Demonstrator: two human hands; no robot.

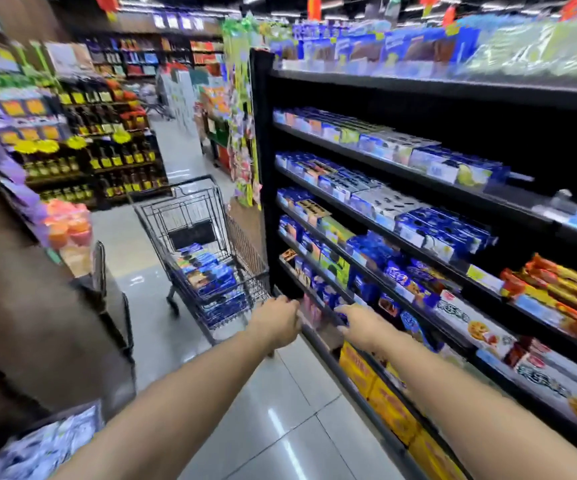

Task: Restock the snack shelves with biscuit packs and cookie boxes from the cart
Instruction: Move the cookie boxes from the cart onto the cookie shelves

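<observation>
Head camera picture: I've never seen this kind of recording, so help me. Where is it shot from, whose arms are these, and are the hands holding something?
There is no machine: a person wears a wide-angle camera on the head, looking forward and down, so the bare arms are their own. The left hand and right hand reach toward a low level of the black shelf unit, stocked with blue boxes. Blur hides whether either grips anything. Ahead stands the cart, with blue packs inside.
</observation>
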